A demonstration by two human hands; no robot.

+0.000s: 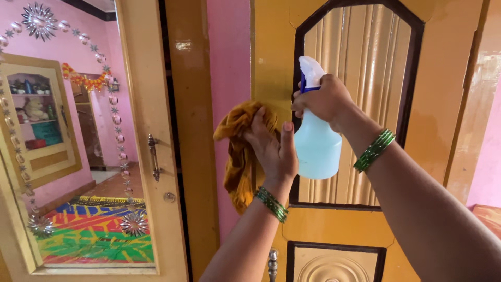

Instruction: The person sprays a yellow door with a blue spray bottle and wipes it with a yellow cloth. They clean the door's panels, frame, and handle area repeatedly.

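Up against the yellow door, the left hand presses a mustard-yellow cloth flat on the wood. The fingers are spread out a little over the cloth, and the thumb sticks up beside them. Part of the cloth is bunched up above the hand. The rest hangs down loose past the wrist, near the edge of the door.

Just to the right, the right hand holds a spray bottle. The fingers are wrapped tight around the neck of the bottle, under its white top with the blue part. The bottle is pale blue and stands upright. It hangs in the air in front of the dark-framed panel of the door. The bottle and the left thumb are very close, almost touching.

Both wrists wear green bangles.

Below the arms, a small metal handle pokes up at the bottom of the door. A pink wall strip runs beside the door.

Far to the left is another door with a big mirror and a metal handle. Shiny star shapes go around the mirror. In the mirror you can see a pink room, a shelf with small things, and a bright striped mat on the floor.
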